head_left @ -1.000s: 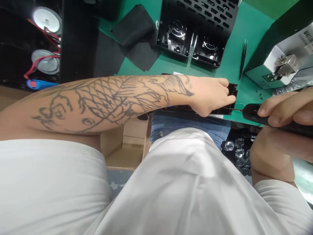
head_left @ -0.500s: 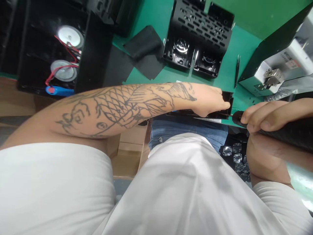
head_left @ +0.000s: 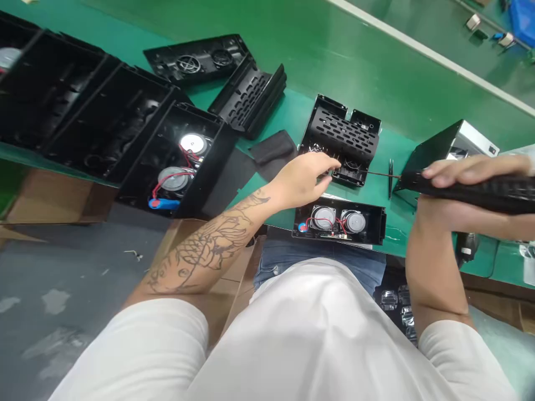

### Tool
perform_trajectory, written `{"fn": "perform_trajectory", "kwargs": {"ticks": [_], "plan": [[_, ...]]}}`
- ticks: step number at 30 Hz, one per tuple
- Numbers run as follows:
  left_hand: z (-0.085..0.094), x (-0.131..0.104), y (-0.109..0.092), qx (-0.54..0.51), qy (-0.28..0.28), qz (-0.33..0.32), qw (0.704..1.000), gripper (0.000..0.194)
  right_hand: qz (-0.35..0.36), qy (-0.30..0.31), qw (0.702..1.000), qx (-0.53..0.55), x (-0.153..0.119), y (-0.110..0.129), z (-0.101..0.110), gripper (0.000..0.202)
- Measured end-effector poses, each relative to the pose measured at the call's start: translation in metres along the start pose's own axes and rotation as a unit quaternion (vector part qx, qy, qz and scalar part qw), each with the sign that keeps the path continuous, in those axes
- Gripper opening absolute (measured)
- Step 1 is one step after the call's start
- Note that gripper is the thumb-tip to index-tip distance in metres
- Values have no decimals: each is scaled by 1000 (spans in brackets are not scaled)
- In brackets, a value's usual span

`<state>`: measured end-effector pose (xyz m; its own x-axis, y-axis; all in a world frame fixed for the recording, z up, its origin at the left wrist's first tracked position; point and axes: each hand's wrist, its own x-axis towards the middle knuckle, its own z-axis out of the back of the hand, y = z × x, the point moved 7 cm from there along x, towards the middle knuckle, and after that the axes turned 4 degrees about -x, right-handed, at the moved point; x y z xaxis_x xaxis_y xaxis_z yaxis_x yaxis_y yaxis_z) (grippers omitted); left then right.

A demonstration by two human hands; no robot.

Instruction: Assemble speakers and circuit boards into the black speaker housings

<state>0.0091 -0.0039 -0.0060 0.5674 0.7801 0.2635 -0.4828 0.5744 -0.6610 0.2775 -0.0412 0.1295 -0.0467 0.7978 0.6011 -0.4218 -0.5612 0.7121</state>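
Observation:
My left hand (head_left: 307, 177) reaches over the lower left part of a black perforated housing (head_left: 346, 131), its thumb and forefinger apart. No object shows in its fingers. My right hand (head_left: 468, 172) is wrapped round a black power screwdriver (head_left: 485, 189). The long thin bit (head_left: 382, 175) points left and its tip appears near the housing's lower right edge; whether it touches cannot be made out. Closer to me lies a black panel (head_left: 297, 217) bearing two round speakers (head_left: 324, 218) with red wires and a blue round part (head_left: 302, 227).
Tweezers (head_left: 390, 178) lie between the housing and a black-and-silver box (head_left: 438, 150). At left stand several black cases (head_left: 209, 189), one with speakers inside. Dark sheets (head_left: 273, 153) and other black housings (head_left: 251, 92) are on the green bench (head_left: 292, 108).
My left hand has left the speaker panel and moved up to the perforated housing. The screwdriver has lifted off the panel's right end and moved farther back. The view has shifted.

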Motion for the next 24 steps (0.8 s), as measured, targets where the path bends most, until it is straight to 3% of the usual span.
{"fn": "perform_trajectory", "kwargs": {"ticks": [1,5,9,11,14,17,21,24], "plan": [[-1,-1,6,1,-5,7,1000,38,32,-50,998,-10,2,-3,-12,110],[-5,-1,19,-21,4,34,999,36,106,-75,991,26,6,-16,-67,84],[-7,8,22,-26,27,53,998,36,285,-91,942,154,5,-18,-88,54],[-7,14,24,-17,41,64,997,36,338,-72,916,202,4,-20,-92,47],[-10,22,23,7,62,72,995,37,344,-31,909,235,7,-15,-92,51],[-15,33,15,51,90,51,993,40,345,-30,900,263,9,-3,-81,54],[-31,56,0,171,169,-1,971,41,374,-4,901,219,7,10,-70,58],[-45,77,-12,217,234,-40,947,43,364,-34,906,215,2,8,-55,68]]}}
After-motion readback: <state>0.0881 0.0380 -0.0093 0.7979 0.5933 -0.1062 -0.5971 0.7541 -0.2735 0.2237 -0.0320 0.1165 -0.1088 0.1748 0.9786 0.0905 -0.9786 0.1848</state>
